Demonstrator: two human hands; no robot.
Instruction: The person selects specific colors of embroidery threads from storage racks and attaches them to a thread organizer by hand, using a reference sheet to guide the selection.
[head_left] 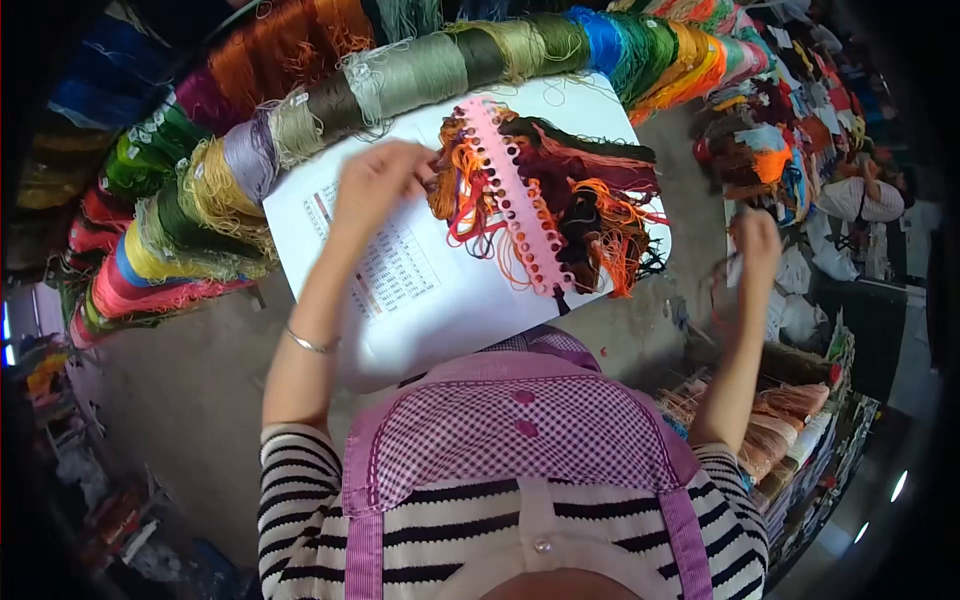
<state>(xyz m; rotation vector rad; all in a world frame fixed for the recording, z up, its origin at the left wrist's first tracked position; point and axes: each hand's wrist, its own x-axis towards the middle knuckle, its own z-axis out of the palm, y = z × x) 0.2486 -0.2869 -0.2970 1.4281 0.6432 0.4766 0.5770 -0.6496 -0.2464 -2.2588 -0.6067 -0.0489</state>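
A pink card with holes along both edges (515,200) lies on a white board with a printed chart (400,265). Orange, red and brown threads (462,185) hang from its left edge, and dark, pink and orange threads (610,215) from its right. My left hand (385,180) is at the card's left side, fingers pinched at the brown threads; what they hold is too blurred to make out. Out to the right, away from the board, my right hand (757,240) is raised with curled fingers. A faint reddish strand seems to hang near it, too blurred to be sure.
A long roll of multicoloured thread skeins (405,78) curves behind the board. More skeins (790,425) are stacked at lower right. Heaps of coloured thread (765,160) lie at upper right, where another person in a light top (845,198) is seen. Grey floor (190,390) shows at left.
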